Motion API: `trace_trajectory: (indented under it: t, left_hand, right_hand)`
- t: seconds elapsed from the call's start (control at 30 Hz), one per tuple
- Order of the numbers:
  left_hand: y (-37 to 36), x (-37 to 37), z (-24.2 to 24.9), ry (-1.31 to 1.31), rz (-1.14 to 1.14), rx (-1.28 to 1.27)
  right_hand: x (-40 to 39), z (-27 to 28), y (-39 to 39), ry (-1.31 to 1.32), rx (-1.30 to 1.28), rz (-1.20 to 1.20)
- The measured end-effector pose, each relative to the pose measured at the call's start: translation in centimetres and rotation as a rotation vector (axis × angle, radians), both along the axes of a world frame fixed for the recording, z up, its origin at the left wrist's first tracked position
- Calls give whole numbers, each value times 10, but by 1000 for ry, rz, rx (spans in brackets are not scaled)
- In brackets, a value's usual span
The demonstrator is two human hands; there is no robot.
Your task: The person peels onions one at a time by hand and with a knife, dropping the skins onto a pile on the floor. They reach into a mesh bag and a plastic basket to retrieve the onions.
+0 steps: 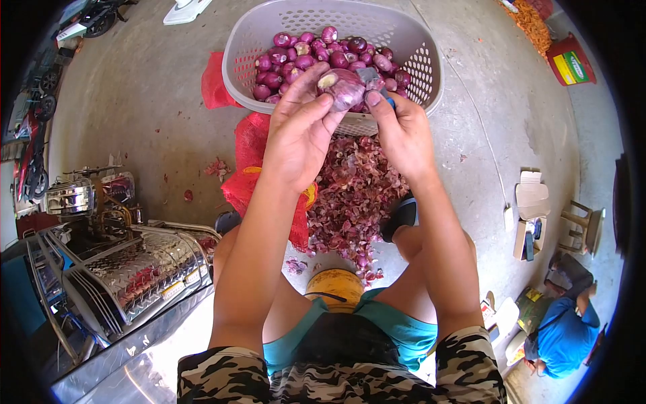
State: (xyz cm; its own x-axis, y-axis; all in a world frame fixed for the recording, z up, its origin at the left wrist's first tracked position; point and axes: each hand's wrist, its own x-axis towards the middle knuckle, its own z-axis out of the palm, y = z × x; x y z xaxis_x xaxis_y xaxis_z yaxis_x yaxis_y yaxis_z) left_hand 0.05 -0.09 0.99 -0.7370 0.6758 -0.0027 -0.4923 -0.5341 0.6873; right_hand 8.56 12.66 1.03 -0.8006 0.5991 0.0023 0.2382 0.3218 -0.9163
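My left hand is closed around a red onion, its pale cut end facing left. Against the onion's right side, my right hand grips a small knife with a short grey blade; a bit of blue handle shows between the fingers. Both hands are raised over the near rim of a grey plastic basket that holds many purple onions. Below my hands, a heap of dry onion skins covers the floor between my legs.
A red mesh sack lies left of the skins. A yellow bucket is between my thighs. Shiny metal vehicle parts stand at left. On the right are an open cardboard box, a wooden stool and a person in blue.
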Motion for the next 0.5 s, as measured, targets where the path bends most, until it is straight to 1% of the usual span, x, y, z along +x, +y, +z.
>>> trace_trajectory:
  t: [0.07, 0.17, 0.27, 0.3, 0.4, 0.47, 0.5]
  left_hand:
    - [0, -1, -1, -36, 3, 25]
    - [1, 0, -2, -36, 23, 7]
    - [0, -2, -9, -7, 65, -17]
    - [0, -3, -10, -8, 71, -15]
    - [0, -3, -9, 9, 102, -25]
    - [2, -2, -8, 50, 142, -55]
    - [2, -4, -7, -8, 127, -43]
  right_hand:
    - [-1, -2, -1, 62, -94, -15]
    - [1, -5, 1, 99, -12, 51]
    - [4, -2, 3, 161, 244, 255]
    - [5, 3, 3, 92, 250, 331]
    - [6, 2, 5, 4, 267, 363]
    - [7, -1, 11, 18, 248, 349]
    - [7, -3, 15, 25, 238, 343]
